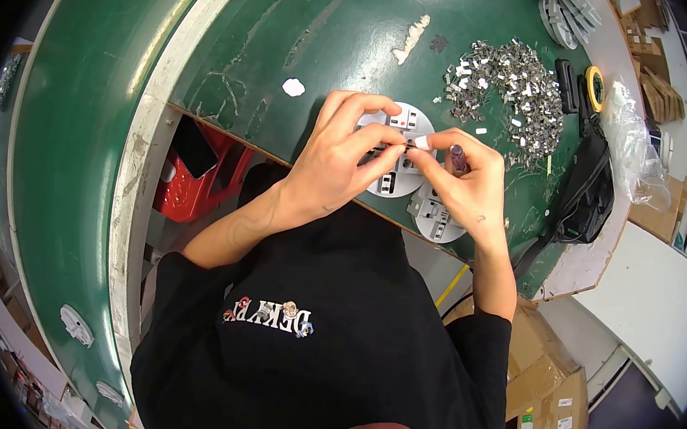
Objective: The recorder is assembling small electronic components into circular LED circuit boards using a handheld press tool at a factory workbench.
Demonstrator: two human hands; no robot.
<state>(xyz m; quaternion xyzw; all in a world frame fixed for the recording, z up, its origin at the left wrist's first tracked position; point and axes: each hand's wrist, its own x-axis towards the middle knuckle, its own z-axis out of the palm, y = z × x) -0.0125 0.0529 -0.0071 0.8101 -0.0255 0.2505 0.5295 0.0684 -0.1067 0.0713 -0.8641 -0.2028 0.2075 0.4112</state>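
Observation:
My left hand (345, 153) and my right hand (464, 184) meet over a round grey plastic part (405, 122) lying on the green table (293, 38). The fingertips of both hands pinch a small pale piece (422, 142) between them just above that part. My right hand also grips a dark purple-handled tool (458, 157) against the palm. A second round grey part (435, 218) lies under my right hand at the table's near edge. A heap of small shiny metal clips (506, 86) lies just beyond my right hand.
A yellow tape roll (596, 77), a black oblong object (566, 75) and a black bag (590, 195) sit at the table's right side. Stacked grey parts (569, 14) lie far right. A red crate (200, 173) stands under the table; cardboard boxes (545, 387) are on the floor to the right.

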